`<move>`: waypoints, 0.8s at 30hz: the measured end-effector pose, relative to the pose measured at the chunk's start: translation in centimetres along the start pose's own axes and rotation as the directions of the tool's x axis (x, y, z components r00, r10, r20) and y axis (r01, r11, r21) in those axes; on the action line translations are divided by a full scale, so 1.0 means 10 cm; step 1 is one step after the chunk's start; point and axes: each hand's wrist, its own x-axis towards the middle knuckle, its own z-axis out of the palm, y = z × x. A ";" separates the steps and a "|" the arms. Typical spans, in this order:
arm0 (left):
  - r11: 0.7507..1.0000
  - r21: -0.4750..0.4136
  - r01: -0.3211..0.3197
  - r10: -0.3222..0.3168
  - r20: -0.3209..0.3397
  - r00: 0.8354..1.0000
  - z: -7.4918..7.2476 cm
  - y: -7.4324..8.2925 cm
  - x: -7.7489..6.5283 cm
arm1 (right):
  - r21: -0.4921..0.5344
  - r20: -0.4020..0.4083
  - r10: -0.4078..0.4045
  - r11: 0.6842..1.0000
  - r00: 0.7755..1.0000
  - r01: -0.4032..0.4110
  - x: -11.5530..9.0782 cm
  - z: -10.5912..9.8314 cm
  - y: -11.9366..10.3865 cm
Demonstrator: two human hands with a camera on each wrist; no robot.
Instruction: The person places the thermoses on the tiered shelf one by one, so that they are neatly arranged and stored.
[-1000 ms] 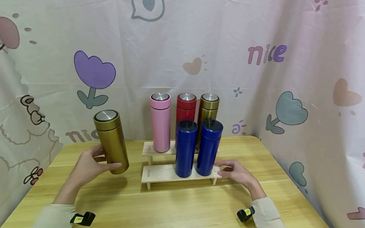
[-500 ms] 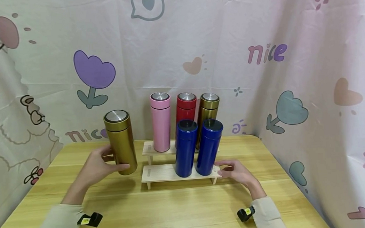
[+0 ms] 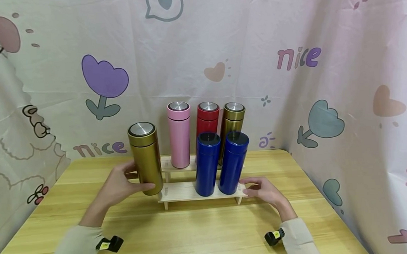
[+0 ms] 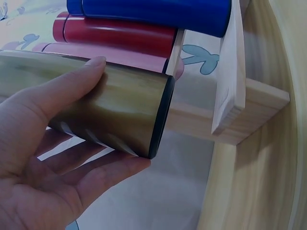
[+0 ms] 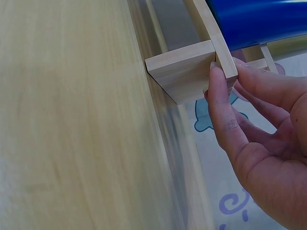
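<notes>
My left hand [image 3: 124, 186] grips a gold thermos bottle [image 3: 146, 161] low on its body, thumb across the front. The bottle is upright at the left end of the two-tier wooden rack [image 3: 179, 191], its base overlapping the lower shelf's left edge in the head view. My right hand [image 3: 263, 191] pinches the right end of that lower shelf between thumb and fingers, as the wooden shelf end [image 5: 225, 64] shows in the right wrist view. Two blue bottles [image 3: 208, 165] stand on the lower shelf's right half.
On the upper shelf stand a pink bottle [image 3: 180, 138], a red bottle [image 3: 208, 119] and another gold bottle [image 3: 233, 119], the last two partly hidden by the blue ones. The rack rests on a wooden table [image 3: 203, 235]. A printed curtain [image 3: 247, 35] hangs behind and at both sides.
My left hand has carried the gold bottle rightward, from over the table at left to the rack's left end. My right hand keeps its pinch on the shelf; the rack stays put.
</notes>
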 end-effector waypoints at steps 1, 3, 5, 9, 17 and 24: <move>1.000 -0.001 -0.002 0.002 0.003 1.000 0.01 0.01 0.01 | -0.002 -0.001 0.000 1.000 1.000 0.000 0.00 0.00 0.00; 1.000 -0.006 -0.004 0.004 0.009 1.000 0.04 0.03 0.02 | -0.004 -0.002 0.002 1.000 1.000 -0.002 0.00 0.00 -0.01; 1.000 -0.009 -0.003 0.003 0.012 1.000 0.07 0.05 0.03 | -0.003 -0.001 -0.001 1.000 1.000 0.001 0.00 0.00 -0.01; 1.000 -0.006 0.000 0.000 0.015 1.000 0.11 0.07 0.03 | -0.001 0.003 -0.002 1.000 1.000 0.002 0.00 0.00 0.00; 1.000 -0.027 -0.007 0.007 0.017 1.000 0.17 0.10 0.06 | 0.002 0.004 -0.006 1.000 1.000 0.006 0.01 -0.01 0.00; 0.999 -0.044 -0.003 0.004 0.020 1.000 0.24 0.14 0.06 | -0.003 0.002 0.004 1.000 1.000 -0.004 0.00 0.00 0.00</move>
